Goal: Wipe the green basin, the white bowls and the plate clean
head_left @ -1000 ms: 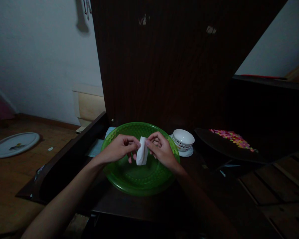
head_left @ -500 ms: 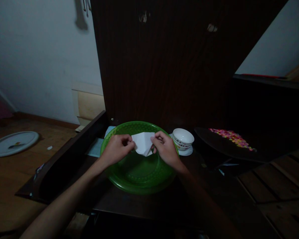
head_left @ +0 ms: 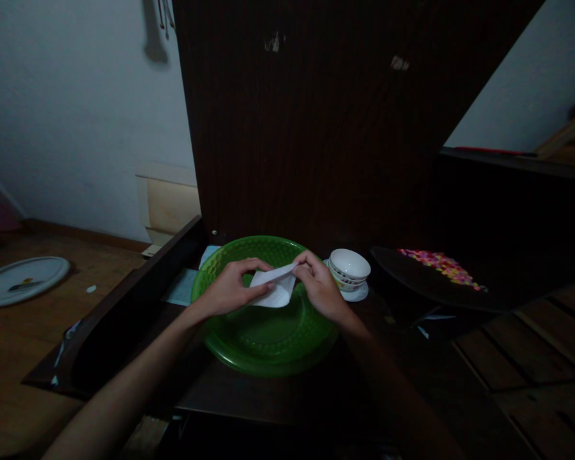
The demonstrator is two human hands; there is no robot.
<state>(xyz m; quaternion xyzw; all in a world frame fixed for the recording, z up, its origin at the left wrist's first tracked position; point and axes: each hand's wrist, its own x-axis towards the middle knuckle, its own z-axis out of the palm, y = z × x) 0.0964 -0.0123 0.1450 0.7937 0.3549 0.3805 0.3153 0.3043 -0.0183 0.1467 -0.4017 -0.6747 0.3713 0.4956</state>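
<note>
A small piece of white paper (head_left: 275, 291), bent over along its top edge, is held between my two hands above a green plastic basin (head_left: 268, 367). My left hand (head_left: 232, 285) has its thumb across the near face of the paper and its fingers behind, partly hidden. At the paper's upper right corner, my right hand (head_left: 319, 284) pinches it between thumb and fingertips. The basin stands on a dark wooden surface (head_left: 211, 396); its inside shows no other item below the paper.
Right of the basin, white bowls (head_left: 349, 265) are stacked on a plate (head_left: 357, 294). Small pink and yellow pieces (head_left: 443, 265) lie on a dark board farther right. A light blue sheet (head_left: 182, 287) pokes out at the left. A white oval lid-like thing (head_left: 23, 281) rests on the floor.
The paper, earlier spread with an upright crease, now has its top folded over and tilted. My left hand has slid its thumb and fingers farther over it. The view has shifted slightly.
</note>
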